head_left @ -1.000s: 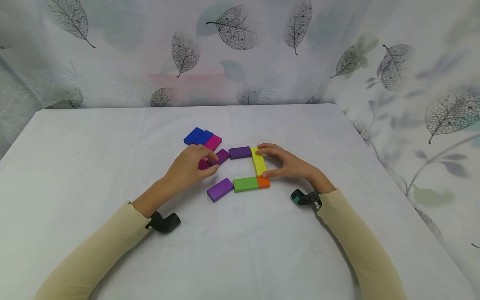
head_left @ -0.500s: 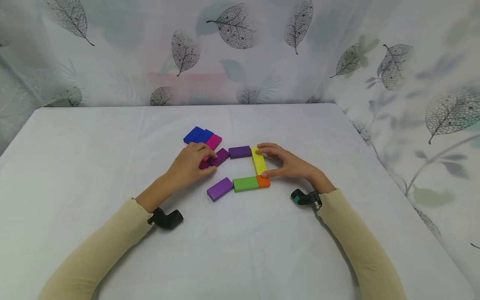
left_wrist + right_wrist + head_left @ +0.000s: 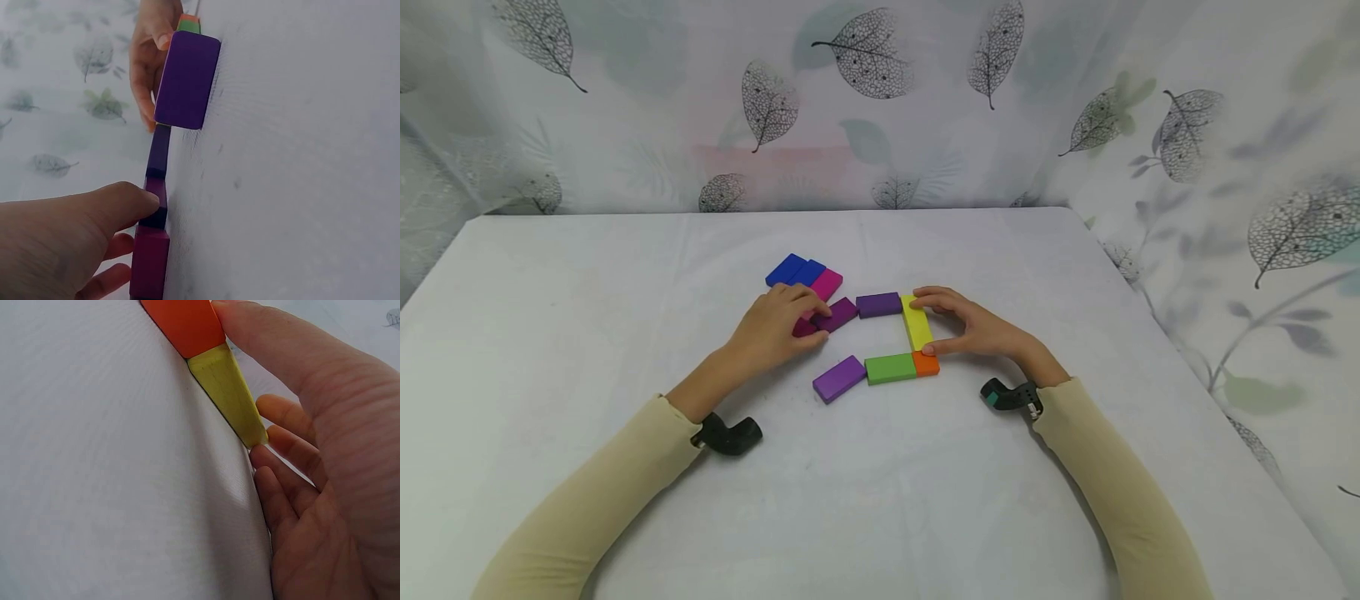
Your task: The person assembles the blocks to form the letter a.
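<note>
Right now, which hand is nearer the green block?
Right. The right hand sits just past the orange block at the green block's end; the left hand is farther, over the dark purple block.

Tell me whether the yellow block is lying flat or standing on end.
Lying flat: the yellow block shows its broad face on the table, level with its neighbours.
</note>
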Demonstrator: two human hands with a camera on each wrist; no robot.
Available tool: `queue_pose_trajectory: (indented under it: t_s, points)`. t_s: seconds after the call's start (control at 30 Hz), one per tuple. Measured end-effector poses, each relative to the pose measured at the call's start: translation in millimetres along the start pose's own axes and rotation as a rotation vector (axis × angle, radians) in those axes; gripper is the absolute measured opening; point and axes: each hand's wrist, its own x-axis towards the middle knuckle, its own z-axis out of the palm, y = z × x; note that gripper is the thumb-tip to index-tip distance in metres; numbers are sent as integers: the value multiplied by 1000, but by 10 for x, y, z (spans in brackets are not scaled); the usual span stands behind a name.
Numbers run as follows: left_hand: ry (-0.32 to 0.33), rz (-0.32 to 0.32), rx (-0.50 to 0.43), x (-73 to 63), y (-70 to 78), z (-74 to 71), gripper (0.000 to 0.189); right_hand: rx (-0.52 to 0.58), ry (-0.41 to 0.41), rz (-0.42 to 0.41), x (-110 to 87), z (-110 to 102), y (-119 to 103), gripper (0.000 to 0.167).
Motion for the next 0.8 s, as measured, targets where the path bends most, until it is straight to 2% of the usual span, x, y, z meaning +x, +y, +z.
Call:
queue_pose_trajectory:
  t_s: [0.4,0.5,0.6,0.67,0.8]
  points:
    - [-6,6,-17,11,11,-18,28,-3,-2,23,0,1,0,65]
    - [19,29,-51,-5,16,-14,25,-1,-4,23,-2,4,-5,65]
    - [22,61,-130,-33,36,-22,22,3,-5,18,-4,6,-7,65]
    - [-14,90,-180,-56,62,-37,23,7,-5,15,-6,5,-9,65]
    - [-161,150,-222,-100,121,-58,32,4,-2,10,-3,5,-1,65]
